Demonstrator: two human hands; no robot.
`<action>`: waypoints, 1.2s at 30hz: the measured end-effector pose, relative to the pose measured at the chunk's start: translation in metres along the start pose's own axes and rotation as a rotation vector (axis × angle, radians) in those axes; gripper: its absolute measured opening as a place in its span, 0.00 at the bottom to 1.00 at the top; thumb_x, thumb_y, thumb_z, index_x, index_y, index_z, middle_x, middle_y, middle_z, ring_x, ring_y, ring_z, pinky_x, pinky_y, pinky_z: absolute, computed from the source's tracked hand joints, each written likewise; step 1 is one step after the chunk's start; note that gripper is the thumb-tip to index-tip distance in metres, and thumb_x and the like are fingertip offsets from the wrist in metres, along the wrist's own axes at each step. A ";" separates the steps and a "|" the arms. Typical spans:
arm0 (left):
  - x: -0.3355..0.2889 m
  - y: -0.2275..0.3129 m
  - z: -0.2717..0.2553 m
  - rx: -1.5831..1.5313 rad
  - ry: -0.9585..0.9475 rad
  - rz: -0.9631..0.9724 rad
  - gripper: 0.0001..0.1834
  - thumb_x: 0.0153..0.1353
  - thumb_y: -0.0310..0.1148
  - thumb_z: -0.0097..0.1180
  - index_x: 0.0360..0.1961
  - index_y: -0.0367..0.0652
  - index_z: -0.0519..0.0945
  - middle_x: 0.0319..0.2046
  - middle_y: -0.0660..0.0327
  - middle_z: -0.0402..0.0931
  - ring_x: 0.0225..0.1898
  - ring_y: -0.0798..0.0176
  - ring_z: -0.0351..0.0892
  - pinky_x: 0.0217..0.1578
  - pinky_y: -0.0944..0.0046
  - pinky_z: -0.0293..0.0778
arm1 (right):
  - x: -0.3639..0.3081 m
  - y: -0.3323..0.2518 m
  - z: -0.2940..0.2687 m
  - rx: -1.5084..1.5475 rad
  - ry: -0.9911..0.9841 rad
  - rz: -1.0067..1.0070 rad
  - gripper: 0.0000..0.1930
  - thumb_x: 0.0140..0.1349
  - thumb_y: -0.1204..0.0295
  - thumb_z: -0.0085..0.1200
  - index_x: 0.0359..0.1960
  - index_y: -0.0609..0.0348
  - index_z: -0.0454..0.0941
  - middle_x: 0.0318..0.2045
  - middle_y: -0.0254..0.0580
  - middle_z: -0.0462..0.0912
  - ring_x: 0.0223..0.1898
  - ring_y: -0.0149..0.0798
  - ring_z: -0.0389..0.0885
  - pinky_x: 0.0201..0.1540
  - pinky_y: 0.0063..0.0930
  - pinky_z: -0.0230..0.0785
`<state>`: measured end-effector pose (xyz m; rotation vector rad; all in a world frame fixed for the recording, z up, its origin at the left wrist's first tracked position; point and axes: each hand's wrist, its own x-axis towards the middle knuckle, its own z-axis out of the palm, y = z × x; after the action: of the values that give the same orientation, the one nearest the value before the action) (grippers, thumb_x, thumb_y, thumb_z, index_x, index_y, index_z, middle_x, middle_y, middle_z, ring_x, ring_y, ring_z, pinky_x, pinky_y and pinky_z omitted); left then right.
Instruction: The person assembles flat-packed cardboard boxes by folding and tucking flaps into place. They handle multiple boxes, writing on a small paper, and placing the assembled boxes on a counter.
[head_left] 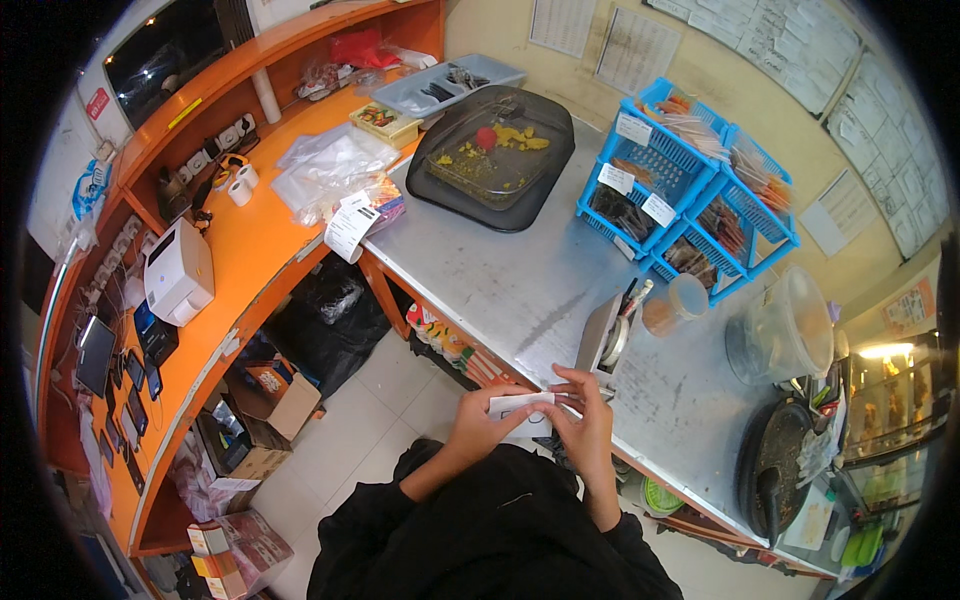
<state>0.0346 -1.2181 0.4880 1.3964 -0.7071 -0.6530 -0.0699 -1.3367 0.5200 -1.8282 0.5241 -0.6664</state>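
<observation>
Between my two hands is a small white paper slip (526,425) with dark marks on it, held in front of my body near the counter's edge. My left hand (475,420) pinches its left side, thumb on top. On the right side, my right hand (587,420) grips the slip with its thumb, its other fingers curled behind and partly hidden. Just past the right hand, a grey metal holder (597,335) with upright utensils and a roll of tape stands on the steel counter (490,290).
A black tray (420,185) holding a clear dish with yellow scraps lies farther back. Blue stacked baskets (665,165) with skewers stand at the back right, near a clear bucket (785,330) and a stone mortar (770,470). A white printer (180,270) sits on the orange desk at left.
</observation>
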 end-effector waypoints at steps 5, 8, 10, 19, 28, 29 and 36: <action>-0.003 -0.001 0.001 -0.095 -0.010 -0.088 0.11 0.54 0.25 0.62 0.38 0.34 0.80 0.33 0.62 0.81 0.34 0.74 0.77 0.36 0.72 0.73 | 0.000 0.002 -0.010 -0.175 0.085 -0.129 0.15 0.47 0.79 0.65 0.39 0.59 0.79 0.46 0.44 0.77 0.37 0.36 0.80 0.41 0.27 0.73; -0.004 -0.002 0.002 -0.043 -0.016 -0.051 0.10 0.53 0.25 0.62 0.37 0.35 0.79 0.31 0.62 0.81 0.33 0.74 0.78 0.35 0.71 0.73 | 0.000 0.002 -0.013 -0.241 0.038 -0.160 0.09 0.45 0.78 0.66 0.30 0.59 0.82 0.45 0.43 0.77 0.36 0.37 0.79 0.40 0.28 0.72; -0.004 -0.001 0.002 0.010 -0.025 -0.015 0.10 0.54 0.26 0.62 0.37 0.35 0.79 0.31 0.61 0.81 0.33 0.74 0.78 0.34 0.71 0.73 | 0.000 0.001 -0.015 -0.247 -0.007 -0.141 0.07 0.45 0.77 0.65 0.28 0.59 0.83 0.43 0.42 0.77 0.35 0.36 0.78 0.39 0.29 0.71; -0.010 -0.001 0.003 0.058 0.031 -0.047 0.10 0.58 0.29 0.59 0.38 0.34 0.76 0.29 0.58 0.80 0.32 0.73 0.78 0.32 0.71 0.72 | -0.003 0.006 -0.020 -0.136 -0.163 0.053 0.03 0.54 0.76 0.59 0.30 0.61 0.79 0.24 0.38 0.80 0.29 0.33 0.77 0.36 0.25 0.68; -0.014 -0.012 0.012 0.032 0.065 -0.067 0.09 0.64 0.30 0.52 0.36 0.33 0.73 0.27 0.58 0.79 0.30 0.73 0.78 0.29 0.71 0.71 | -0.007 0.084 -0.066 -0.180 0.354 0.341 0.11 0.62 0.66 0.55 0.40 0.62 0.79 0.23 0.38 0.80 0.28 0.31 0.76 0.35 0.24 0.68; -0.015 -0.012 0.013 0.030 0.060 -0.081 0.09 0.64 0.31 0.52 0.35 0.33 0.73 0.26 0.58 0.79 0.30 0.74 0.78 0.29 0.71 0.71 | -0.004 0.099 -0.070 -0.176 0.334 0.375 0.12 0.62 0.65 0.54 0.39 0.62 0.79 0.22 0.38 0.79 0.28 0.30 0.75 0.35 0.23 0.67; -0.022 -0.018 0.021 0.095 0.052 -0.197 0.10 0.64 0.32 0.52 0.34 0.33 0.74 0.23 0.59 0.79 0.27 0.75 0.75 0.26 0.72 0.68 | 0.013 0.138 -0.065 0.103 0.318 0.431 0.12 0.62 0.64 0.56 0.27 0.61 0.80 0.20 0.24 0.71 0.24 0.20 0.63 0.27 0.16 0.55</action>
<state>0.0050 -1.2160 0.4701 1.5792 -0.5697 -0.7422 -0.1085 -1.4363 0.4103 -1.4516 1.0406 -0.6721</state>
